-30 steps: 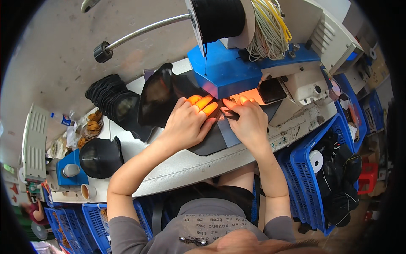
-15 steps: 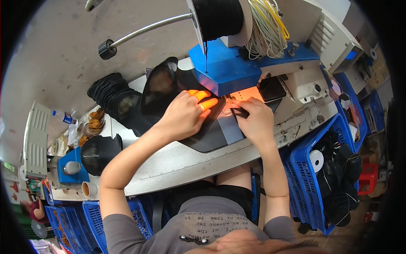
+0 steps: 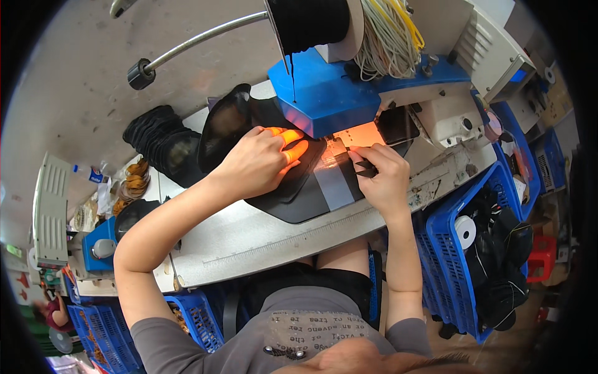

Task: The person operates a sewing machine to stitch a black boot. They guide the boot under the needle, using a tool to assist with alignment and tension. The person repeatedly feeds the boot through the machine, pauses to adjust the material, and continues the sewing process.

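Note:
A black moulded fabric piece (image 3: 293, 202) with a grey band (image 3: 335, 187) lies on the bed under the blue sewing machine head (image 3: 327, 93). My left hand (image 3: 258, 159), with orange covers on some fingers, lies on this piece left of the lit needle area. Its fingers are stretched out and apart; the thumb is mostly hidden. Just right of the needle area, my right hand (image 3: 385, 177) is closed round a small black pointed tool (image 3: 366, 167), of a kind I cannot make out. Its fingertips are near the grey band's upper right edge.
A stack of black moulded pieces (image 3: 162, 140) sits left on the pale table (image 3: 237, 243), whose front edge bears a ruler scale. A black thread spool (image 3: 311, 25) hangs above the machine. Blue crates (image 3: 445, 249) stand at the right, holding black pieces and a white spool (image 3: 465, 232).
My left hand has shifted left and slightly down across the black piece. The right hand has drawn a little away from the needle area, with the black tool tucked in its fingers. The whole view has shifted slightly.

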### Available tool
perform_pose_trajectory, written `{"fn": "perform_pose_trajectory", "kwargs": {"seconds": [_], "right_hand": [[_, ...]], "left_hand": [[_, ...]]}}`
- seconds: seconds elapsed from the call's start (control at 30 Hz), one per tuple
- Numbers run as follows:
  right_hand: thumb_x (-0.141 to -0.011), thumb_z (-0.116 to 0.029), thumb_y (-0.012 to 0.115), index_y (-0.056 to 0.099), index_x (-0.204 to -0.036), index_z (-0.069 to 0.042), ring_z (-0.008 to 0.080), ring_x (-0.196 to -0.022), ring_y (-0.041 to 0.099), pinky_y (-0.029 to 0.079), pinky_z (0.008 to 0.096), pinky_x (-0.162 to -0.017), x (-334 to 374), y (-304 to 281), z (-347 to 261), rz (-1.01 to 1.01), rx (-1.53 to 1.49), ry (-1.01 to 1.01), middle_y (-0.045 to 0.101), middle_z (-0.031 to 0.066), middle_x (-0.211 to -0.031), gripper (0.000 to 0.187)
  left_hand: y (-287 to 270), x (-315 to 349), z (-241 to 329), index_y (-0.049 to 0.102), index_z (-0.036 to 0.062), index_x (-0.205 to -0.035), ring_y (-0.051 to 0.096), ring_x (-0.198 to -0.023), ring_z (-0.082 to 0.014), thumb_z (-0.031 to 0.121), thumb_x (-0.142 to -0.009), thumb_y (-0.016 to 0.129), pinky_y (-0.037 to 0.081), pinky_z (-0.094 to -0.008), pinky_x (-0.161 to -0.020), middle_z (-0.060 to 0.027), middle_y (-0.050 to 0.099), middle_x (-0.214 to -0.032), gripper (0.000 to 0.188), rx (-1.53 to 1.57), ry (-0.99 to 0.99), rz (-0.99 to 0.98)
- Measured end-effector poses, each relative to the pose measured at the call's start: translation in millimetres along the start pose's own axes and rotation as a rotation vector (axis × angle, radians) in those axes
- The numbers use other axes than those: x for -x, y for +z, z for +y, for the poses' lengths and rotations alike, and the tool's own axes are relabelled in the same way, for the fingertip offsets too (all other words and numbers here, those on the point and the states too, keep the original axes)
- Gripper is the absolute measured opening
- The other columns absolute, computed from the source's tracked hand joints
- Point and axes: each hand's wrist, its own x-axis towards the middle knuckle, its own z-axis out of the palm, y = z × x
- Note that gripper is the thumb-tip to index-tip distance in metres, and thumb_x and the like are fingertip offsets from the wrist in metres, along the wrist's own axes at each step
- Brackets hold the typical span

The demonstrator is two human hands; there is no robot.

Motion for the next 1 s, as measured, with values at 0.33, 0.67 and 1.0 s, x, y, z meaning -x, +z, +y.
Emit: {"fn": "perform_pose_trajectory", "kwargs": {"seconds": [0.33, 0.67, 1.0], "right_hand": [[-0.075, -0.008, 0.074, 0.071, -0.081, -0.005, 0.0254, -0.064, 0.061, 0.047, 0.0352, -0.057, -0.3, -0.8, -1.1, -0.002, -0.021, 0.020, 0.063, 0.0071, -0.068, 0.008], [-0.075, -0.009, 0.073, 0.071, -0.081, -0.005, 0.0251, -0.066, 0.062, 0.048, 0.0350, -0.059, 1.4, 0.7, 1.1, 0.012, -0.036, 0.009, 0.063, 0.0068, -0.069, 0.008], [-0.074, -0.007, 0.076, 0.071, -0.081, -0.003, 0.0259, -0.063, 0.060, 0.047, 0.0338, -0.058, 0.2, -0.8, -2.1, -0.012, -0.056, -0.012, 0.062, 0.0089, -0.069, 0.009]], "left_hand": [[0.1, -0.1, 17.3, 0.073, 0.0047, -0.093, 0.057, -0.077, -0.0275, 0.024, -0.088, 0.063, 0.048, -0.0372, -0.074, -0.0122, 0.058, -0.079, 0.023, 0.032, -0.107, 0.039], [0.4, -9.1, 42.4, 0.069, -0.0008, -0.083, 0.059, -0.074, -0.0317, 0.019, -0.087, 0.063, 0.052, -0.0409, -0.059, -0.0167, 0.057, -0.079, 0.021, 0.073, -0.239, 0.108], [6.6, -24.3, 52.8, 0.066, -0.0017, -0.098, 0.061, -0.073, -0.0338, 0.015, -0.086, 0.061, 0.055, -0.0401, -0.057, -0.0191, 0.061, -0.091, 0.021, 0.035, -0.389, 0.123]]}}
